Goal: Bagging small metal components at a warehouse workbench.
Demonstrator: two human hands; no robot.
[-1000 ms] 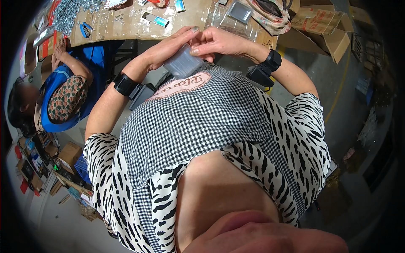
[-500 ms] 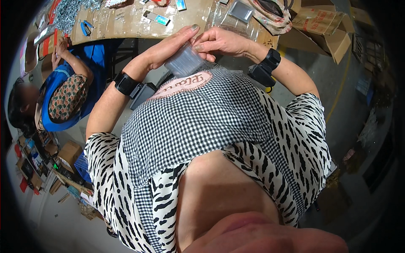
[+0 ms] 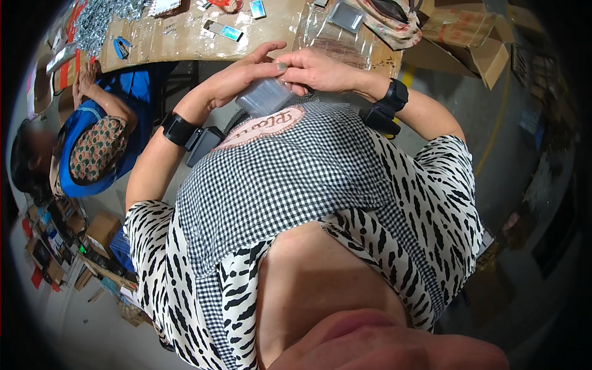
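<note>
A stack of thin, clear plastic pieces (image 3: 265,98), perhaps in a clear bag or sleeve, is held between my hands just in front of my checked apron (image 3: 283,179). My left hand (image 3: 246,73) is wrapped around its far left side, thumb lying across the top and the index finger stretched out. My right hand (image 3: 316,69) is closed at the far right corner, its fingertips pinched together beside my left thumb. Whatever those fingertips grip is too small or hidden to make out. Both hands are just off the near edge of the cardboard-covered table (image 3: 176,44).
On the table are a blue stapler (image 3: 122,47), a flat silver-and-blue piece (image 3: 223,30), silvery tinsel (image 3: 92,31) and a clear grey-edged tray (image 3: 346,16). A floral cloth bag (image 3: 394,28) and an open cardboard box (image 3: 490,55) are at right. Another person sits at left on a blue chair (image 3: 132,145).
My left thumb has lowered toward my right fingertips, and the two hands have drawn closer together. The plastic stack has shifted slightly left and stays in hand.
</note>
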